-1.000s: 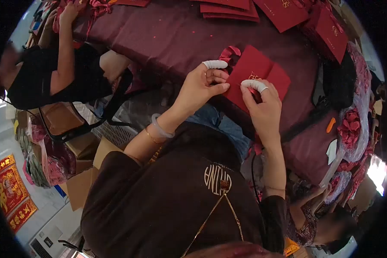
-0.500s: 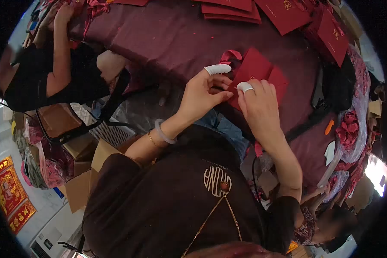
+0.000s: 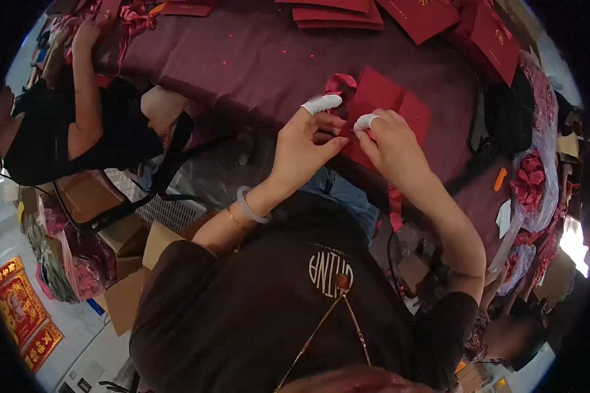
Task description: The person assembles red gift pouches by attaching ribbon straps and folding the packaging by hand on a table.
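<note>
A red card piece (image 3: 381,92) with a folded flap lies on the dark red tablecloth in front of me. My left hand (image 3: 306,145), with a white cover on one finger, is at its left edge, thumb and fingers bent close together; what they hold is too small to make out. My right hand (image 3: 394,145), also with a white finger cover, rests over the card's lower part, thumb and forefinger pinched on something hidden. A red ribbon (image 3: 340,84) loops out beyond my left fingers, and a ribbon end (image 3: 395,208) hangs below the card at the table edge.
Stacked red cards (image 3: 337,16) and red bags (image 3: 491,42) lie at the far side. An orange tool (image 3: 500,179) and plastic-wrapped red ribbons (image 3: 530,180) are at the right. A co-worker's arm (image 3: 85,92) reaches over the table at the left. Open cardboard boxes (image 3: 126,298) stand at lower left.
My right hand has turned, its thumb and forefinger now pinched nearer my left fingers. More ribbon hangs below the card. The whole view has shifted slightly.
</note>
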Tool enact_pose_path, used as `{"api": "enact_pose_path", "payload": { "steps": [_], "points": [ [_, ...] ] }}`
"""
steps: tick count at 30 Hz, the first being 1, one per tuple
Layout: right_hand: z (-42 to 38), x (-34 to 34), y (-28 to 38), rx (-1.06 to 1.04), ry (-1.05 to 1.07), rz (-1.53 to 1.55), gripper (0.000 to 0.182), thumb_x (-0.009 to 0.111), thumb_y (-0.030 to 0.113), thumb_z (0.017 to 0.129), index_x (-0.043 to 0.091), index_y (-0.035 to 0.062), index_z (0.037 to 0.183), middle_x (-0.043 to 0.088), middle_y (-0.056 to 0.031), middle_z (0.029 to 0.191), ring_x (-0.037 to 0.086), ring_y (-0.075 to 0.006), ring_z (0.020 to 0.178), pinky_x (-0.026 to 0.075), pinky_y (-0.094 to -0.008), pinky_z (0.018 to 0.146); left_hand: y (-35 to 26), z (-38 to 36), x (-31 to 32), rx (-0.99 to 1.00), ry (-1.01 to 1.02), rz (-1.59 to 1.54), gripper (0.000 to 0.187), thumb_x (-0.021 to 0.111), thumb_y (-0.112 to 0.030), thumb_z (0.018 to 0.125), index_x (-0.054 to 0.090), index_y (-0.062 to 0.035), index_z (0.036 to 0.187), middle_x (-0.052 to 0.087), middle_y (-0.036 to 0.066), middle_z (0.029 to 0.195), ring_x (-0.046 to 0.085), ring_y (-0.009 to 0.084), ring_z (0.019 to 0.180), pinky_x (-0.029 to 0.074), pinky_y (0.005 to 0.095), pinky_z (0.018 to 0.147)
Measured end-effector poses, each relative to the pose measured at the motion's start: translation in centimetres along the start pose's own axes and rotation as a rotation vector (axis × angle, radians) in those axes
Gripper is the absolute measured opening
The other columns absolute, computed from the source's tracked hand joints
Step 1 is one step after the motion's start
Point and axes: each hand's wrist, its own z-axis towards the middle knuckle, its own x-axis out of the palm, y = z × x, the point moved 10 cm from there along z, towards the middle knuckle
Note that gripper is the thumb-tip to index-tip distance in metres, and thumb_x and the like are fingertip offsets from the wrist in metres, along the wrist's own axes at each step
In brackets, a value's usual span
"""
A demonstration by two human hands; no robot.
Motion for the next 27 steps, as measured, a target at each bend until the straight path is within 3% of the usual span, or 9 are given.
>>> {"api": "enact_pose_path", "payload": {
  "steps": [2, 5, 8, 12, 14, 21, 24, 26, 27],
  "points": [
    [-0.1, -0.2, 0.7, -0.001, -0.039, -0.035, 0.011, 0.059, 0.008, 0.074, 0.056, -0.0001, 0.081, 0.052, -0.0127, 0.082, 0.05, -0.0283, 0.081, 0.041, -0.0372, 0.075, 0.0, -0.1, 0.2, 0.005, -0.003, 0.016, 0.057, 0.064, 0.011, 0.071, 0.045, -0.0037, 0.123, 0.057, 0.007, 0.096, 0.057, 0.0124, 0.086, 0.049, 0.0235, 0.075],
    [-0.2, 0.2, 4.4, -0.23, -0.056, -0.547, 0.015, 0.056, 0.013, 0.067, 0.058, 0.0037, 0.079, 0.049, -0.0084, 0.077, 0.047, -0.0223, 0.076, 0.039, -0.0328, 0.071, -0.2, -0.2, 0.4, 0.012, -0.007, 0.075, 0.057, 0.062, 0.012, 0.074, 0.043, -0.0028, 0.125, 0.057, 0.009, 0.1, 0.057, 0.0137, 0.09, 0.049, 0.0244, 0.077],
    [-0.4, 1.7, 4.8, -0.274, 0.094, -0.592, 0.022, 0.054, 0.01, 0.067, 0.055, -0.0007, 0.086, 0.05, -0.0133, 0.084, 0.049, -0.0275, 0.085, 0.04, -0.0352, 0.075, -0.8, -0.3, 0.2, 0.049, -0.056, 0.089, 0.055, 0.063, 0.012, 0.072, 0.046, -0.0033, 0.123, 0.059, 0.008, 0.095, 0.059, 0.013, 0.088, 0.049, 0.0243, 0.075],
    [-0.2, 1.8, 4.5, -0.266, 0.11, -0.614, 0.02, 0.054, 0.01, 0.068, 0.055, -0.0007, 0.085, 0.051, -0.0128, 0.084, 0.049, -0.0269, 0.085, 0.04, -0.0351, 0.076, -1.0, -0.5, 0.3, 0.07, -0.068, 0.123, 0.056, 0.062, 0.013, 0.072, 0.045, -0.0032, 0.123, 0.059, 0.009, 0.097, 0.059, 0.0135, 0.088, 0.05, 0.0246, 0.076],
    [0.0, 0.1, 3.1, -0.155, -0.071, -0.355, 0.012, 0.057, 0.009, 0.069, 0.058, 0.0026, 0.078, 0.052, -0.0106, 0.077, 0.05, -0.0253, 0.077, 0.04, -0.0357, 0.072, -0.9, -0.6, 0.5, 0.074, -0.069, 0.126, 0.056, 0.062, 0.013, 0.072, 0.045, -0.0032, 0.123, 0.059, 0.009, 0.097, 0.059, 0.0135, 0.089, 0.049, 0.0248, 0.076],
    [-0.9, 0.3, -1.1, 0.199, -0.115, 0.201, 0.012, 0.051, 0.004, 0.074, 0.057, 0.0001, 0.084, 0.055, -0.0145, 0.083, 0.054, -0.0316, 0.085, 0.043, -0.0401, 0.075, -1.4, -0.8, 0.8, 0.156, -0.089, 0.254, 0.054, 0.061, 0.012, 0.075, 0.042, -0.0011, 0.124, 0.058, 0.01, 0.099, 0.059, 0.016, 0.091, 0.05, 0.0274, 0.079],
    [-1.4, -0.1, -0.3, 0.108, -0.2, 0.003, 0.016, 0.057, 0.006, 0.075, 0.056, -0.0007, 0.089, 0.054, -0.016, 0.086, 0.051, -0.0328, 0.083, 0.043, -0.0391, 0.077, -1.3, -0.7, 0.9, 0.133, -0.085, 0.228, 0.055, 0.06, 0.013, 0.075, 0.042, -0.0013, 0.124, 0.058, 0.01, 0.099, 0.058, 0.0147, 0.091, 0.049, 0.0265, 0.08],
    [-1.8, -0.6, 2.9, -0.214, -0.248, -0.274, 0.013, 0.055, 0.008, 0.07, 0.056, 0.0008, 0.081, 0.052, -0.0126, 0.082, 0.051, -0.0282, 0.08, 0.042, -0.0371, 0.074, -0.9, -0.6, 0.8, 0.098, -0.081, 0.151, 0.055, 0.06, 0.013, 0.074, 0.041, -0.0015, 0.124, 0.058, 0.01, 0.098, 0.057, 0.0132, 0.092, 0.048, 0.0252, 0.081],
    [-1.8, -0.6, 3.0, -0.212, -0.253, -0.276, 0.013, 0.055, 0.008, 0.07, 0.056, 0.0008, 0.081, 0.052, -0.0126, 0.082, 0.051, -0.0282, 0.08, 0.042, -0.0371, 0.074, -1.0, -0.6, 0.9, 0.097, -0.072, 0.132, 0.056, 0.059, 0.013, 0.075, 0.04, -0.002, 0.125, 0.058, 0.01, 0.098, 0.057, 0.0133, 0.092, 0.047, 0.0252, 0.081]
  ]
}}
